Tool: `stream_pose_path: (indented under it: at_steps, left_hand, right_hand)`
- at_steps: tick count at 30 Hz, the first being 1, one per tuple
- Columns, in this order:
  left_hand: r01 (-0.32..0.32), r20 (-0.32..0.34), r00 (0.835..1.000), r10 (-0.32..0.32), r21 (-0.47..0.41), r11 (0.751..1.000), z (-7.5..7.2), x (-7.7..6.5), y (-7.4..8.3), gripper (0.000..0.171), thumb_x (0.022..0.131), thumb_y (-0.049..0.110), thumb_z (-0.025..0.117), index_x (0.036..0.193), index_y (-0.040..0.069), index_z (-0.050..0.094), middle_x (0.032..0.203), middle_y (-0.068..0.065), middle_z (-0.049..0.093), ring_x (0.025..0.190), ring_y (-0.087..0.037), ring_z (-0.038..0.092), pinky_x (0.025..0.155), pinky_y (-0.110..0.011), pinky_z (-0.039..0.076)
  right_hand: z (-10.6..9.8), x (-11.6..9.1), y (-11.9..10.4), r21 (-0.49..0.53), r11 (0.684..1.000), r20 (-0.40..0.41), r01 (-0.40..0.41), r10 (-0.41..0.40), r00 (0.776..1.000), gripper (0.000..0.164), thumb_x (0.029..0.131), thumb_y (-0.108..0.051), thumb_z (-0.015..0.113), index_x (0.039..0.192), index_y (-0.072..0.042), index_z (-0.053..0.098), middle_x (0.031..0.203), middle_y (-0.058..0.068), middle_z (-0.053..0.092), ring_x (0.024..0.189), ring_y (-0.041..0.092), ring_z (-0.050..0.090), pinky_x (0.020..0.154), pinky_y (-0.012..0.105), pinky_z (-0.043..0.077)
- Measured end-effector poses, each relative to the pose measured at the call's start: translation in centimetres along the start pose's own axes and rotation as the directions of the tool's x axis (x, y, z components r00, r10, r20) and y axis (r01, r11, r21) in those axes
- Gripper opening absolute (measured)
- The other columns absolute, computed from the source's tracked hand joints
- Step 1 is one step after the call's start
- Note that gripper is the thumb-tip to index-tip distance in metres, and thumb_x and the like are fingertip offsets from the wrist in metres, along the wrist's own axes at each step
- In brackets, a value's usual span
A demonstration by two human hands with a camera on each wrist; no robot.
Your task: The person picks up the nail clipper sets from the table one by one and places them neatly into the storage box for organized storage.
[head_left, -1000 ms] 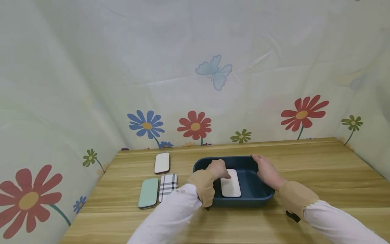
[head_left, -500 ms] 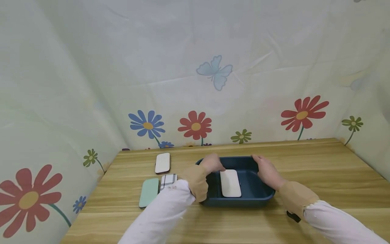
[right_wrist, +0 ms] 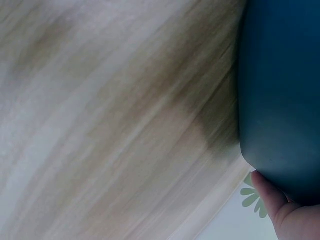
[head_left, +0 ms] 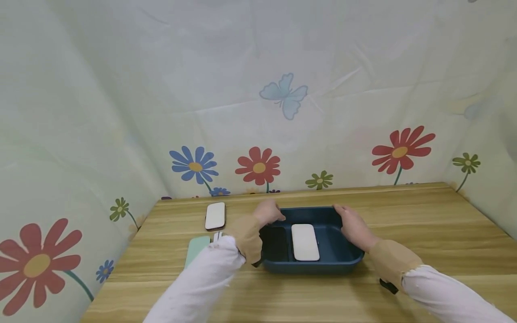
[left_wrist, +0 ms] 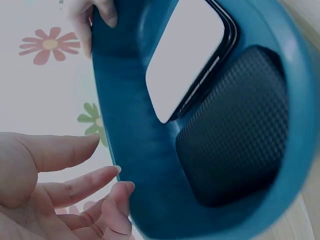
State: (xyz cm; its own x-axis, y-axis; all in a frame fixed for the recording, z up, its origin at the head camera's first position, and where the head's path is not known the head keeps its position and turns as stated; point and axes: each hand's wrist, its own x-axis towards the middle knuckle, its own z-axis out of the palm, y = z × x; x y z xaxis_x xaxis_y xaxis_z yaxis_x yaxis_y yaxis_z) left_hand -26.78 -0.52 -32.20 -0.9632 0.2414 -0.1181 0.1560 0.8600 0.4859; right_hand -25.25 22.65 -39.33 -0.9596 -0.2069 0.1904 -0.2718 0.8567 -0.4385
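Observation:
A dark blue bin (head_left: 335, 244) stands on the wooden table. Inside lie two flat cases with rounded corners, side by side: a white one (head_left: 305, 242) and, at the left end, a black one (head_left: 275, 246) whose woven texture shows in the left wrist view. My left hand (head_left: 268, 213) is over the bin's back left rim, its fingers loosely spread with nothing between them. At the opposite end my right hand (head_left: 355, 228) grips the rim near the back right corner. Only its thumb and part of the palm (right_wrist: 295, 220) appear in the right wrist view.
Left of the bin, a white case (head_left: 215, 216) lies toward the back of the table (head_left: 424, 224). Nearer, a mint green case (head_left: 197, 249) and a plaid case (head_left: 217, 236) are partly covered by my left sleeve. A flowered curtain (head_left: 343, 112) hangs behind.
My left hand has moved left from beside the white case to the back left rim, uncovering the black case. The left sleeve now hides more of the plaid case. My right hand keeps its grip.

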Motion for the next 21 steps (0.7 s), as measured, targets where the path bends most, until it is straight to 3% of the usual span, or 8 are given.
stream_pose_path:
  at_steps: [6,9,12,13,16,21]
  left_hand:
    - [0.01,-0.082,0.997,-0.014,-0.061,0.998,-0.9,-0.3,-1.5,0.018,0.078,0.01,0.07,0.066,0.004,0.057,0.057,-0.001,0.047,0.05,-0.014,0.044,0.045,-0.025,0.038]
    - [0.0,-0.125,0.992,-0.006,-0.049,0.999,-0.9,0.7,-3.3,0.012,0.077,0.011,0.069,0.072,0.003,0.062,0.063,-0.004,0.053,0.056,-0.018,0.049,0.05,-0.03,0.042]
    - [-0.073,-0.174,0.983,0.066,-0.032,0.997,1.1,4.8,-8.5,0.012,0.076,0.016,0.068,0.07,0.007,0.063,0.064,-0.002,0.054,0.056,-0.018,0.049,0.048,-0.031,0.041]
    - [-0.122,-0.202,0.973,0.116,-0.022,0.992,1.6,6.0,-10.3,0.012,0.075,0.017,0.068,0.068,0.009,0.063,0.062,-0.001,0.053,0.054,-0.016,0.047,0.046,-0.029,0.04]
    - [-0.114,-0.182,0.978,0.103,-0.05,0.992,1.5,6.6,-12.6,0.011,0.074,0.018,0.068,0.07,0.01,0.063,0.067,0.0,0.055,0.058,-0.017,0.049,0.049,-0.03,0.042]
    - [0.01,-0.149,0.989,-0.018,-0.054,0.998,-3.2,-0.9,-8.5,0.011,0.079,0.009,0.064,0.081,-0.002,0.062,0.077,-0.008,0.057,0.068,-0.022,0.051,0.057,-0.029,0.042]
  right_hand:
    - [0.0,0.0,0.0,0.007,1.0,0.008,-0.005,0.004,1.0,0.056,0.072,0.023,0.054,0.125,0.017,0.037,0.118,0.037,0.042,0.106,0.046,0.044,0.084,0.052,0.039]
    - [0.0,0.0,0.1,0.004,1.0,0.008,-0.005,0.005,1.0,0.056,0.072,0.023,0.054,0.125,0.018,0.037,0.118,0.037,0.042,0.106,0.046,0.044,0.084,0.052,0.039]
    - [0.0,0.0,0.0,-0.007,1.0,0.005,-0.001,0.001,1.0,0.055,0.072,0.023,0.054,0.124,0.018,0.038,0.117,0.037,0.042,0.106,0.046,0.045,0.084,0.051,0.04]
    - [0.0,0.0,0.0,-0.012,1.0,0.004,0.002,-0.002,1.0,0.055,0.072,0.023,0.054,0.124,0.018,0.038,0.117,0.037,0.042,0.105,0.046,0.045,0.084,0.051,0.04]
    - [-0.1,0.0,-0.1,-0.024,1.0,0.001,0.012,-0.012,1.0,0.054,0.072,0.023,0.053,0.123,0.019,0.038,0.116,0.037,0.043,0.105,0.046,0.045,0.084,0.051,0.04]
    - [-0.1,-0.1,-0.2,-0.036,0.999,0.001,0.019,-0.019,1.0,0.053,0.072,0.023,0.053,0.123,0.019,0.038,0.115,0.037,0.043,0.104,0.046,0.046,0.084,0.051,0.04]
